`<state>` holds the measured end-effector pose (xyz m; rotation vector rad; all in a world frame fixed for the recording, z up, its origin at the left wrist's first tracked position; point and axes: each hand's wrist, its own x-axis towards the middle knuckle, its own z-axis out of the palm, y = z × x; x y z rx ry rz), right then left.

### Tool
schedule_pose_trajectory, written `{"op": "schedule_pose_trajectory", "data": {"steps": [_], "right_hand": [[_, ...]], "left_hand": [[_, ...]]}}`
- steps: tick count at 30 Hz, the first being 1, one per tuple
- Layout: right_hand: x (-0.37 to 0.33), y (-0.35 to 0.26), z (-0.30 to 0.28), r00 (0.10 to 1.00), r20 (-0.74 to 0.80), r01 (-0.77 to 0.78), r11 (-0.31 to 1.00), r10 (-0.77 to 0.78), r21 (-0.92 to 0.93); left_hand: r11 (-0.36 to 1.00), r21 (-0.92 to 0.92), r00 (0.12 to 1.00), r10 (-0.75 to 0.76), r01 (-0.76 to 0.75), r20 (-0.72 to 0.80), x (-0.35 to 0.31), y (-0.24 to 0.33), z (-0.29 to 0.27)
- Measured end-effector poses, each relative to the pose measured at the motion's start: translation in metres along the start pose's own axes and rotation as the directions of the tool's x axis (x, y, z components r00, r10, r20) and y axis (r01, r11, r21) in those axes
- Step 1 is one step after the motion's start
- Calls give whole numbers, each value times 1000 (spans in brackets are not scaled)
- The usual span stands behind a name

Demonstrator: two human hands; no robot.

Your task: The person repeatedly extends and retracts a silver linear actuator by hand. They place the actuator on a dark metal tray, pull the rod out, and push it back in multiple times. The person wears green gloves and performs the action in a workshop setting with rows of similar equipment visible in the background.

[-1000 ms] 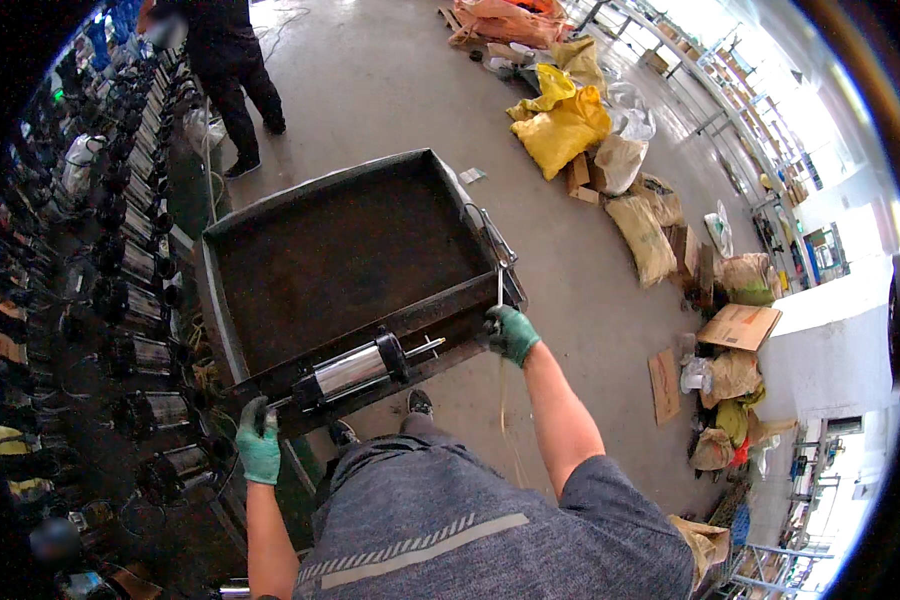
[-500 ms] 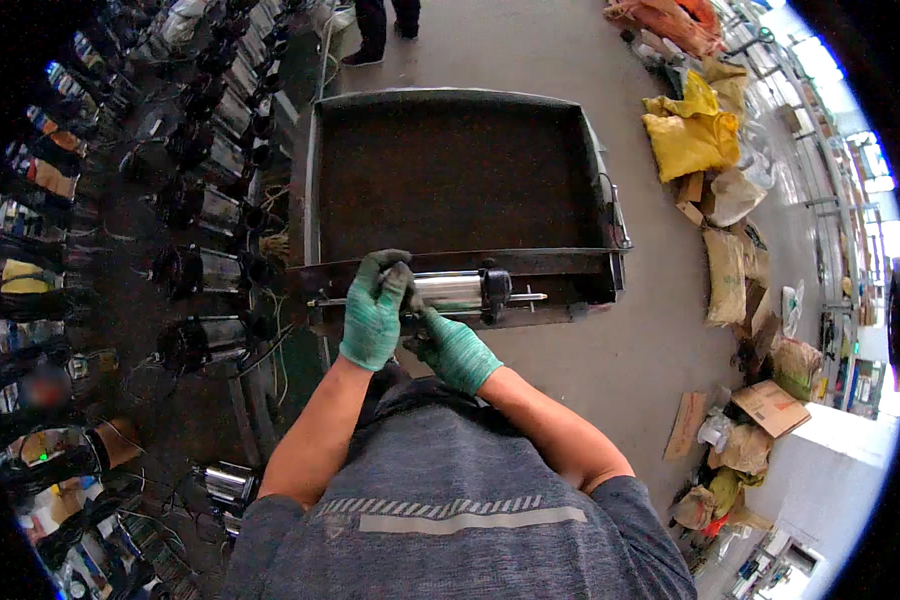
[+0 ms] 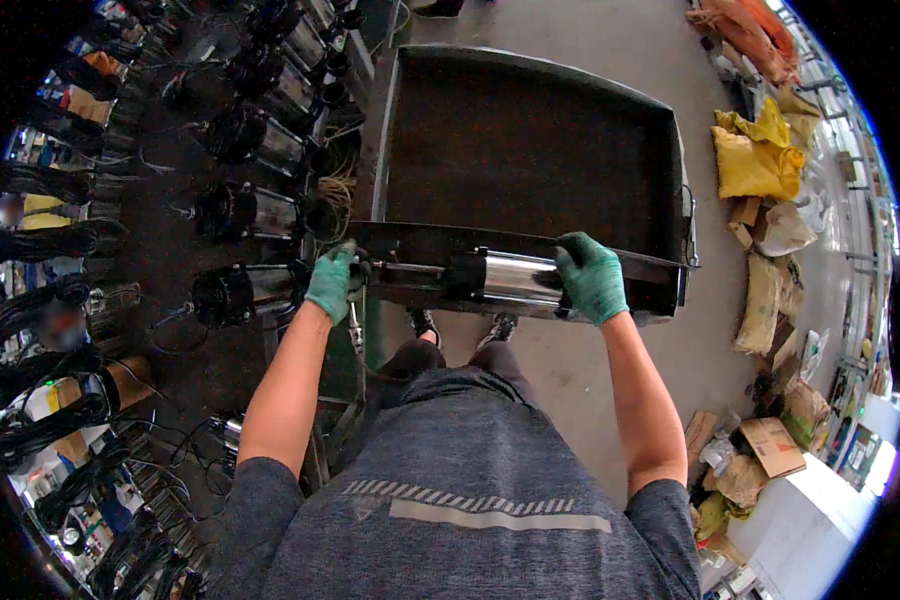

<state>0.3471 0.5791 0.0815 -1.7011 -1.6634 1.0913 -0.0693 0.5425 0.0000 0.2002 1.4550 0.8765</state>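
A shiny cylindrical motor (image 3: pixel 520 277) with a black end section lies crosswise on the near ledge of the dark metal cart (image 3: pixel 530 238), its thin shaft (image 3: pixel 410 270) pointing left. My right hand (image 3: pixel 592 278), in a green glove with dark fingertips, is closed round the motor's right end. My left hand (image 3: pixel 333 282), gloved alike, is closed beside the shaft's left tip, next to a small dark fitting. What its fingers hold is partly hidden. Just below that hand hangs a metal connector (image 3: pixel 356 328) on a thin hose.
Several similar motors (image 3: pixel 270 212) with black cables stand in a row on the left. The cart's deep tray (image 3: pixel 530 150) stretches ahead. Yellow sacks (image 3: pixel 760 165), bags and cardboard (image 3: pixel 773 446) lie along the right. A person's shoe shows at the top edge.
The motor's black end and long shaft now point left instead of right. My hands, close together before, have spread apart, the right moving to the motor's right end. The whole view has shifted.
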Motion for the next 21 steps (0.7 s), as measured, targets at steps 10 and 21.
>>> {"op": "schedule_pose_trajectory", "data": {"steps": [10, 21], "right_hand": [[10, 24, 8, 996, -80, 35, 987, -48, -159], [7, 11, 5, 987, -88, 107, 951, -138, -290]], "left_hand": [[992, 115, 996, -58, 51, 61, 5, -7, 12], [971, 231, 994, 44, -66, 98, 15, -15, 11]]}}
